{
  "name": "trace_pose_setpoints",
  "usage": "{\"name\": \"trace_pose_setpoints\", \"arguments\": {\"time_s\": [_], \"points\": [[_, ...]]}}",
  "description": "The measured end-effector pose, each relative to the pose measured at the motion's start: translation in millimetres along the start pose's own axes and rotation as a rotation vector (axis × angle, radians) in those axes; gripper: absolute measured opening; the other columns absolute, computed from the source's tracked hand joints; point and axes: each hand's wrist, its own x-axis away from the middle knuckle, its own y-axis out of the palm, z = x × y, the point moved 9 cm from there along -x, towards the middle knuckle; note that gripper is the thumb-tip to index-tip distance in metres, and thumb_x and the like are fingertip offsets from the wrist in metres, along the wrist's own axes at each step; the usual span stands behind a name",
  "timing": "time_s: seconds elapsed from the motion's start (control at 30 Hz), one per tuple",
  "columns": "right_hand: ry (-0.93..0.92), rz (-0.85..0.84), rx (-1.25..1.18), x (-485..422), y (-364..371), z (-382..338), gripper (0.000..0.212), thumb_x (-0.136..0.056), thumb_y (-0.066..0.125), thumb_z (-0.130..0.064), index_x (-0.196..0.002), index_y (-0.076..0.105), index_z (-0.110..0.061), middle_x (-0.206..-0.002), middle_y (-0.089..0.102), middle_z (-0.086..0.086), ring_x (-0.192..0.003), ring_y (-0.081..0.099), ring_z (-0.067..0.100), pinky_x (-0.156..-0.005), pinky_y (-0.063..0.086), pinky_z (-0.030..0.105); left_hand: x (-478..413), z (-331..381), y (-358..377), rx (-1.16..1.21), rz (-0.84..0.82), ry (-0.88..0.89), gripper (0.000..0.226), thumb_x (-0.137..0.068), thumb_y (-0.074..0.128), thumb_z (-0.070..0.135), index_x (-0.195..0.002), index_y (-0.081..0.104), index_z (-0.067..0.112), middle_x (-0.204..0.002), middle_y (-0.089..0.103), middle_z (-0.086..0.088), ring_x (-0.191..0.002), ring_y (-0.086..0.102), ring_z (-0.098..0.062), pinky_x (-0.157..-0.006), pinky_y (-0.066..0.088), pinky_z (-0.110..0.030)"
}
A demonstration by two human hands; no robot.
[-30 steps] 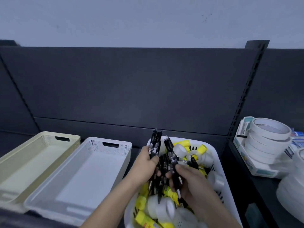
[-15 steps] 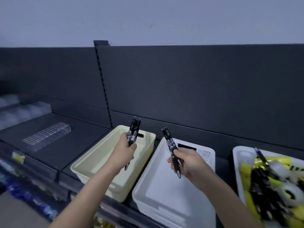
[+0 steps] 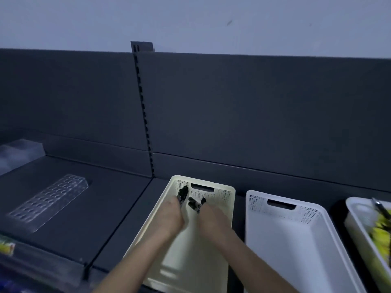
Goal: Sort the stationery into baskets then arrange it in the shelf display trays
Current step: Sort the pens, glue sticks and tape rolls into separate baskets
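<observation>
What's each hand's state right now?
Left hand: grips black pens over the cream basket.
Right hand: grips a second pen bunch over the same basket.

Dark shelf (image 3: 118,208): cream basket (image 3: 224,195), white basket (image 3: 296,240), clear holed tray (image 3: 50,204).

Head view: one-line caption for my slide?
Left hand and right hand hold black pens inside the cream basket; white basket to its right.
</observation>
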Motion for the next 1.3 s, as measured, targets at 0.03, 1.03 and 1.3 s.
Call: {"name": "trace_pose_setpoints", "arguments": {"time_s": [0.03,1.03,1.3], "points": [[-0.009,0.0,0.027,0,4,-1,0.03,-0.093,0.036,-0.004,-0.117,0.053,-0.001,-0.121,0.057,0.014,-0.112,0.056,0.029,-0.079,0.041,0.031,-2,1,2,-0.046,-0.01,0.012,0.024,-0.089,0.042,0.014,-0.112,0.04,0.008,-0.117,0.051,-0.017,-0.109,0.051,-0.033,-0.086,0.042,-0.036],[0.224,0.528,0.114,223,-163,318,0.033,-0.095,0.045,-0.029,-0.12,0.056,-0.011,-0.119,0.057,0.005,-0.11,0.054,0.024,-0.091,0.044,0.034,142,305,136,-0.137,-0.122,0.751,0.038,-0.098,0.039,0.023,-0.134,0.045,0.015,-0.136,0.05,-0.003,-0.126,0.045,-0.018,-0.103,0.036,-0.026],[0.267,0.471,-0.024,270,-189,426,0.015,-0.094,0.045,-0.018,-0.088,0.057,-0.011,-0.091,0.056,0.006,-0.087,0.056,0.022,-0.073,0.042,0.03,180,381,200,-0.133,-0.109,0.695,0.021,-0.094,0.042,0.018,-0.099,0.057,0.005,-0.106,0.065,-0.013,-0.101,0.058,-0.029,-0.083,0.046,-0.036]]}}
